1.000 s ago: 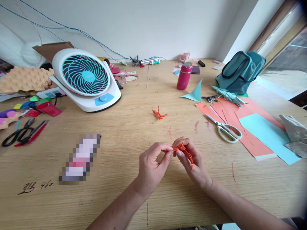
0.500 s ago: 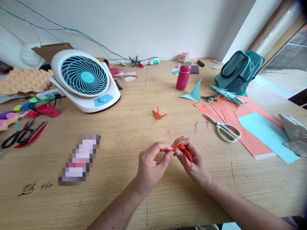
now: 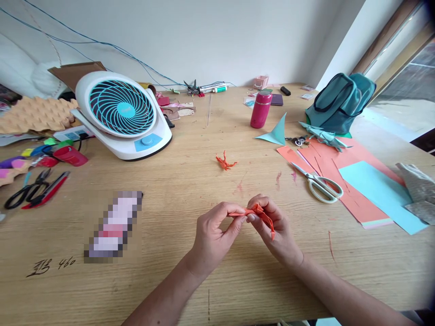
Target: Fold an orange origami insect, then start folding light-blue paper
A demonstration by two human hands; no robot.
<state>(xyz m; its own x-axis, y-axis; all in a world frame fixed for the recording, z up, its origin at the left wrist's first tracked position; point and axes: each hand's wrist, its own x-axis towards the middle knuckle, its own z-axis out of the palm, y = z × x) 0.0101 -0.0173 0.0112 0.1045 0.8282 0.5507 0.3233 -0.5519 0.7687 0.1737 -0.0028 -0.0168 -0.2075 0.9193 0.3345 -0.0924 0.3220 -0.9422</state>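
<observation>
Two forearms reach up from the lower edge, wrists bent inward, so the hands meet above a wooden table [image 3: 170,181] with visible grain. The left hand [image 3: 215,233] pinches one thin, pointed end of a folded orange paper piece [image 3: 268,220] between thumb and forefinger. The right hand [image 3: 277,231], fingers curled behind and thumb in front, grips its creased middle; the other end, narrow and angular, slants down across that palm. Just beyond lies a small, spiky orange paper figure [image 3: 224,161]. To the right, white-handled scissors [image 3: 324,188] rest partly on flat, smooth orange sheets [image 3: 360,203].
</observation>
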